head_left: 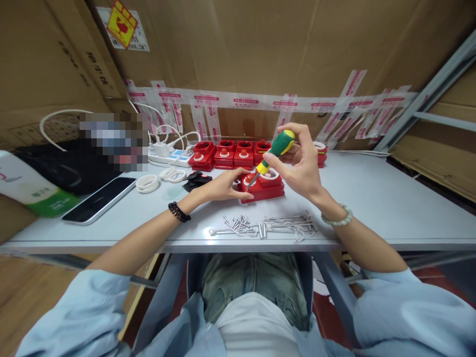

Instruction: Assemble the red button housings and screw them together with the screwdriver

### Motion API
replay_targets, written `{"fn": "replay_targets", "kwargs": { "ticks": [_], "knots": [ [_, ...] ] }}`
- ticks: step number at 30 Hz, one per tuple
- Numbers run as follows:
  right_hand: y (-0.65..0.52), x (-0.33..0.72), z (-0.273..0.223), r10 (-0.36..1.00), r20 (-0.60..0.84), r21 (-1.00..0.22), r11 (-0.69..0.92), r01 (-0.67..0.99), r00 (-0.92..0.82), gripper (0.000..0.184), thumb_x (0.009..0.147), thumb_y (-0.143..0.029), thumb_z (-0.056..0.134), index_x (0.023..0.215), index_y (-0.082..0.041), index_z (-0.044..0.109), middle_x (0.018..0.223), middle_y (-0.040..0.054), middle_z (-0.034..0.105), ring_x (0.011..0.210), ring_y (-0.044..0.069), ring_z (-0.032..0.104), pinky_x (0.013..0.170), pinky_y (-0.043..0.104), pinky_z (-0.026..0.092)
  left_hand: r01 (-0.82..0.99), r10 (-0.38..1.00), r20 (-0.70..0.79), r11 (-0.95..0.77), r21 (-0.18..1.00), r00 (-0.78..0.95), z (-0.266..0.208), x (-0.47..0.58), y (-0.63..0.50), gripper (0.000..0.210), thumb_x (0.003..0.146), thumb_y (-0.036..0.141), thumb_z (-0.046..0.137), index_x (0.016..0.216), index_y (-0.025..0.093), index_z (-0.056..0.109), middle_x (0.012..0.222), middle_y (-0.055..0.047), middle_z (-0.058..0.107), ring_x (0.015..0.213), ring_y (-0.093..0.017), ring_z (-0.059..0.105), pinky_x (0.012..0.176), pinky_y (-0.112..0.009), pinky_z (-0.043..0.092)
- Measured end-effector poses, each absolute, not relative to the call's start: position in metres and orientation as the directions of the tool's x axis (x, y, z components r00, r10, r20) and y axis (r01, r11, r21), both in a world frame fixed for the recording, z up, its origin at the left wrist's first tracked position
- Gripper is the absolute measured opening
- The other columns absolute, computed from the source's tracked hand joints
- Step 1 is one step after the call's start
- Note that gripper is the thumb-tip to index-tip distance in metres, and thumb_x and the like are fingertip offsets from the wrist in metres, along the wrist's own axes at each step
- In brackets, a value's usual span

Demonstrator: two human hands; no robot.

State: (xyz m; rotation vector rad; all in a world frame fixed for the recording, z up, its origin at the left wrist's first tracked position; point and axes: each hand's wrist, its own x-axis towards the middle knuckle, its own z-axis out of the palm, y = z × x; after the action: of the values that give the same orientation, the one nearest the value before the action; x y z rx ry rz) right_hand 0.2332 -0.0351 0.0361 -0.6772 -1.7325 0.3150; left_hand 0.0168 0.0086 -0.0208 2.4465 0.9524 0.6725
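A red plastic housing (268,190) with a round white ring on its top lies on the table in front of me. My left hand (227,185) grips its left end, thumb at the near side and fingers at the far side. In my right hand (302,167) is a green and yellow screwdriver (281,144), held tilted. Its shaft points down to the left, with the tip at the housing's left part; whether it sits in a screw is too small to tell. Loose screws (240,223) and thin metal rods (288,222) lie nearer to me.
Several similar red housings (224,156) stand in a row behind, beside a white power strip (174,157) with cables. White rings (147,183), black parts (197,180), a phone (100,199) and a white-green pack (40,191) lie to the left. A cardboard wall (238,49) closes the back.
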Motion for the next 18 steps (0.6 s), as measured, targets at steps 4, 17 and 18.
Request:
{"fn": "replay_targets", "kwargs": {
  "ticks": [4, 17, 18],
  "knots": [
    [-0.0329, 0.2321, 0.0364, 0.609, 0.781, -0.557, 0.78, 0.285, -0.142, 0.049, 0.079, -0.047, 0.074, 0.116, -0.028, 0.048, 0.084, -0.0017, 0.057, 0.067, 0.014, 0.062, 0.058, 0.033, 0.061, 0.506, 0.711, 0.272, -0.67, 0.544, 0.648, -0.0202, 0.017, 0.0081, 0.07, 0.074, 0.054, 0.075, 0.13, 0.016, 0.053, 0.111, -0.011, 0.068, 0.093, -0.023, 0.064, 0.082, -0.036, 0.049],
    [-0.0266, 0.2307, 0.0381, 0.631, 0.769, -0.551, 0.738, 0.389, -0.107, 0.047, 0.08, -0.045, 0.072, 0.115, -0.027, 0.049, 0.079, -0.0026, 0.053, 0.06, 0.013, 0.056, 0.052, 0.032, 0.055, 0.536, 0.726, 0.252, -0.656, 0.531, 0.64, -0.0186, 0.0174, 0.0073, 0.075, 0.074, 0.054, 0.075, 0.133, 0.013, 0.051, 0.114, -0.013, 0.068, 0.095, -0.024, 0.064, 0.082, -0.035, 0.049],
    [-0.0253, 0.231, 0.0377, 0.636, 0.766, -0.559, 0.733, 0.386, -0.098, 0.047, 0.079, -0.045, 0.073, 0.114, -0.027, 0.049, 0.078, -0.0028, 0.053, 0.06, 0.013, 0.056, 0.052, 0.032, 0.055, 0.538, 0.727, 0.251, -0.656, 0.528, 0.64, -0.0183, 0.0174, 0.007, 0.075, 0.074, 0.054, 0.075, 0.132, 0.013, 0.052, 0.114, -0.013, 0.068, 0.095, -0.024, 0.064, 0.082, -0.035, 0.049]
  ]
}}
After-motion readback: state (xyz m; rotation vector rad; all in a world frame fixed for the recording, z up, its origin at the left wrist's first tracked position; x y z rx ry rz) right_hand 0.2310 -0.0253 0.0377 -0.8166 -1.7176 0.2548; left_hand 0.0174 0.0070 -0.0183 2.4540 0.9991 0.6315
